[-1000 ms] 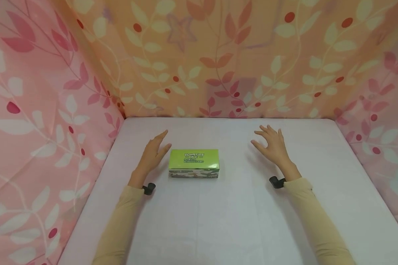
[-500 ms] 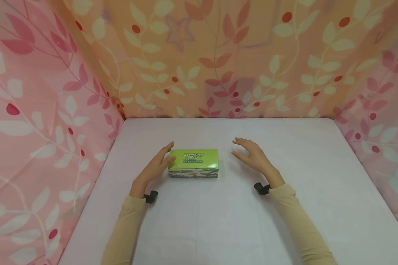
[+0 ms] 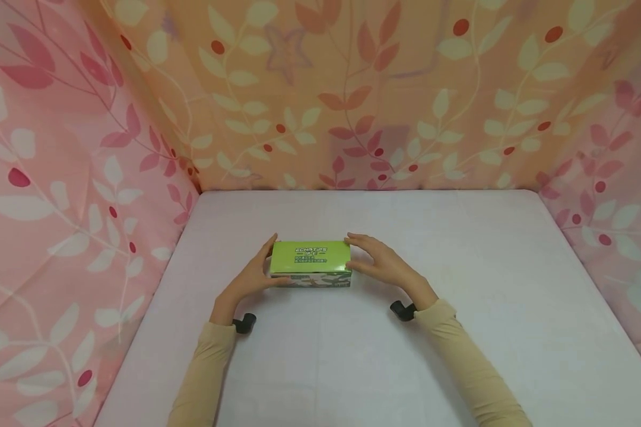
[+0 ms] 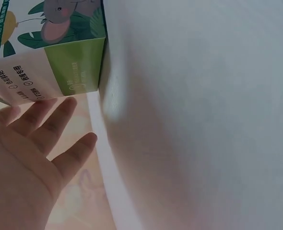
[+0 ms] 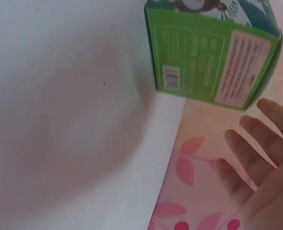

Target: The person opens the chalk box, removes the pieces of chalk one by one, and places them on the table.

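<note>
A cardboard box (image 3: 311,258) with a bright green top lies on the white table, left of its middle in the head view. Its side shows a cartoon animal and dark leaves in the left wrist view. At its left end is my left hand (image 3: 249,277), thumb along the front face and fingers near the far left corner. Those fingertips (image 4: 69,103) lie right at the box's end panel. My right hand (image 3: 386,264) reaches in from the right, its fingertips close to the right end. The right wrist view shows these fingers (image 5: 249,153) spread beside a green panel with a barcode.
The white-covered table (image 3: 320,367) has an orange leaf-patterned curtain (image 3: 406,89) behind it. A pink curtain (image 3: 48,249) hangs at the left and another pink curtain (image 3: 625,237) at the right. Small black wrist cameras (image 3: 403,310) show at both sleeves.
My right hand has swept left to the box's right end. My left hand has moved a little right, its thumb now in front of the box. The box has stayed in place.
</note>
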Available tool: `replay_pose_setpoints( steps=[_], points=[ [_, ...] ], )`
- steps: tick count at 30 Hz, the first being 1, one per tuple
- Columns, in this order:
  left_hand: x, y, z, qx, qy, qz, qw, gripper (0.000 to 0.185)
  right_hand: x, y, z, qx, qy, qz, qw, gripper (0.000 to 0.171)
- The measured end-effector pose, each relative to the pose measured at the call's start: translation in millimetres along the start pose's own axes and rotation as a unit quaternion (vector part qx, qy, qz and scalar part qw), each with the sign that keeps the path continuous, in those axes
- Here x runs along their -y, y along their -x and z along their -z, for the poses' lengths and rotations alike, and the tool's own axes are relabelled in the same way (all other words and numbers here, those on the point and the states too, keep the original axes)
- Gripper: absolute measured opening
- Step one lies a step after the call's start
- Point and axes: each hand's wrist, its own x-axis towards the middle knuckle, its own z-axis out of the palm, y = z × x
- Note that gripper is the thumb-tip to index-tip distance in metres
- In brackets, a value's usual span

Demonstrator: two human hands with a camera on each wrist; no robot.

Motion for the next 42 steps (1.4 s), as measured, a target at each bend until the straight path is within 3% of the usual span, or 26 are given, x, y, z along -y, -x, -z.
replay_pose_setpoints(
  steps=[6, 10, 15, 21, 25, 30, 35, 38, 42],
  points=[
    [5.6, -2.4, 0.5, 0.005, 0.005, 0.003, 1.0, 0.115, 12, -5, -6, 0.025, 0.047, 0.002, 0.999, 0.069],
    [6.3, -5.2, 2.1, 0.008, 0.011, 0.001, 0.9999, 0.111, 17, -7, -4, 0.022, 0.103, 0.028, 0.994, 0.07],
    [6.6, -6.1, 4.1, 0.009, 0.02, 0.002, 0.9998, 0.107, 22, -12, 0, 0.012, 0.176, 0.092, 0.98, 0.068],
    [8.3, -7.0, 5.2, 0.012, 0.021, -0.001, 0.9997, 0.104, 21, -20, 2, 0.022, 0.238, 0.134, 0.962, 0.059],
    [8.1, -8.1, 4.9, 0.017, 0.015, 0.002, 0.9997, 0.104, 19, -23, 4, 0.02, 0.241, 0.148, 0.959, 0.052],
    [6.2, -8.9, 5.2, 0.02, 0.008, 0.002, 0.9998, 0.105, 21, -21, 9, 0.041, 0.219, 0.134, 0.966, 0.067],
    [5.6, -9.3, 6.2, 0.018, 0.012, 0.008, 0.9997, 0.106, 23, -20, 10, 0.046, 0.213, 0.132, 0.967, 0.069],
    [5.3, -9.6, 6.0, 0.021, 0.016, 0.007, 0.9996, 0.106, 23, -20, 9, 0.048, 0.234, 0.137, 0.961, 0.068],
    [4.3, -9.3, 5.3, 0.022, 0.014, 0.005, 0.9996, 0.106, 23, -21, 6, 0.047, 0.277, 0.162, 0.946, 0.067]
  ],
)
